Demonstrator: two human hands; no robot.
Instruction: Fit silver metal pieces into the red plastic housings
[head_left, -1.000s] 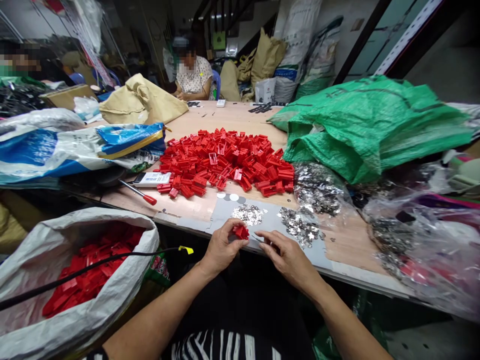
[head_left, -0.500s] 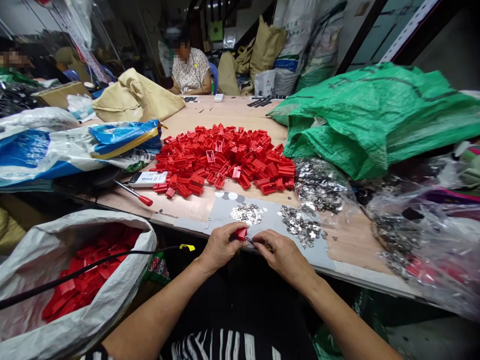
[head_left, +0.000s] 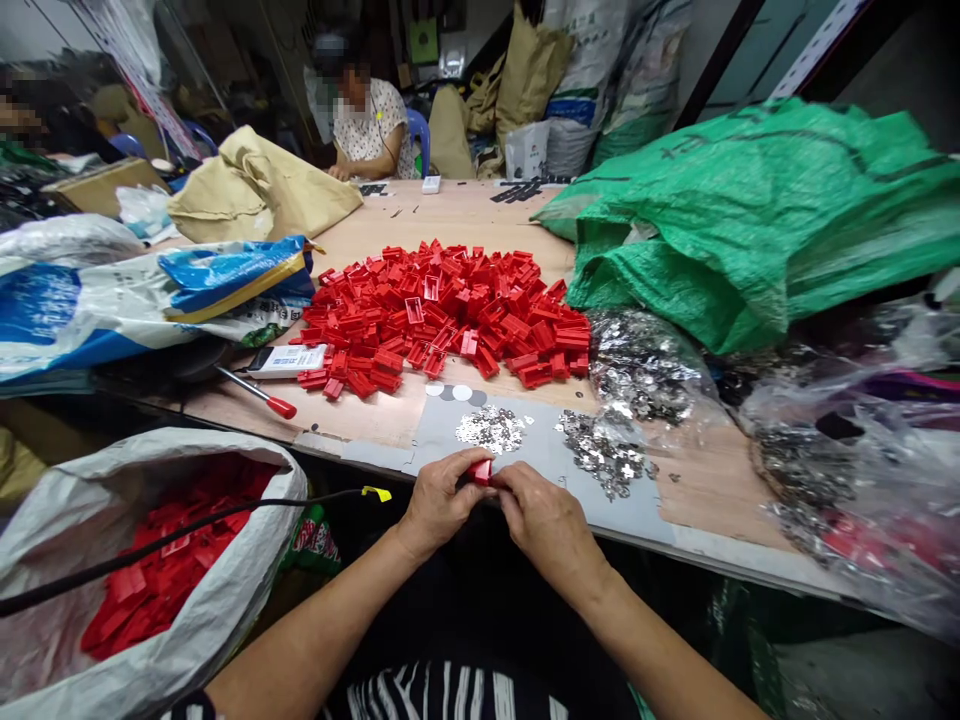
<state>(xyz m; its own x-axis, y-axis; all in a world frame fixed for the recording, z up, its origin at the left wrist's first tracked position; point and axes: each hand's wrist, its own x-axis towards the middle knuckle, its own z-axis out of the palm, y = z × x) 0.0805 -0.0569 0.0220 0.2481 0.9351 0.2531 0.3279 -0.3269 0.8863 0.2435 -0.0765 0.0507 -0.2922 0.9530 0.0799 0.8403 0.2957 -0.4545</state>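
My left hand (head_left: pixel 439 500) and my right hand (head_left: pixel 541 518) meet at the near edge of the table, both pinched around one small red plastic piece (head_left: pixel 481 470). Fingers of both hands are closed on it and hide most of it. Just beyond my hands lie two small heaps of shiny metal bits (head_left: pixel 492 428) on a grey sheet (head_left: pixel 442 420). A big pile of red plastic pieces (head_left: pixel 442 315) covers the middle of the wooden table (head_left: pixel 375 405).
A white sack (head_left: pixel 187 620) with more red pieces stands at lower left, a black cable across it. A red-handled screwdriver (head_left: pixel 259 392) lies by blue-white bags (head_left: pixel 150 300). Green sack (head_left: pixel 735 220) and clear bags of metal bits (head_left: pixel 825 470) fill the right. A person sits at the far end (head_left: pixel 364 120).
My right hand has moved left to join my left hand on the red piece. One second ago the two hands were apart, with only the left holding it.
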